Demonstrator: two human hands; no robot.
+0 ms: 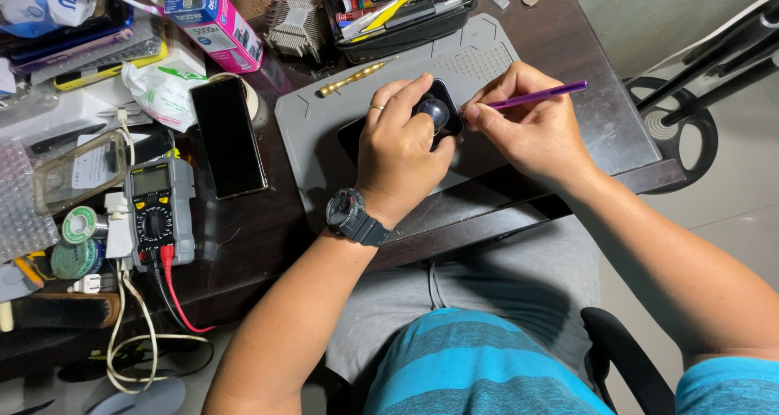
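At centre of the table, on a grey work mat, lies a dark phone with a round suction cup seated on its upper end. Left hand, wearing a dark wristwatch, has its fingers closed around the suction cup and covers most of the phone. Right hand, at 3 o'clock of the cup, pinches a slim purple tool in a pen grip, tip set at the phone's edge. Handling, as judged: phone thin, stiff, smooth and likely slippery, its glass face fragile; best held by the edges or by the cup, never levered hard. Surroundings: brass-coloured driver at 11 o'clock on the mat; black tray of tools and tubes at 12 o'clock; second dark phone at 9 o'clock beyond the mat; grey multimeter with red and black leads at 8 o'clock; solder reel beside it; pink box at 10 o'clock. Nothing lies between either hand and the phone; clutter crowds the left side only.
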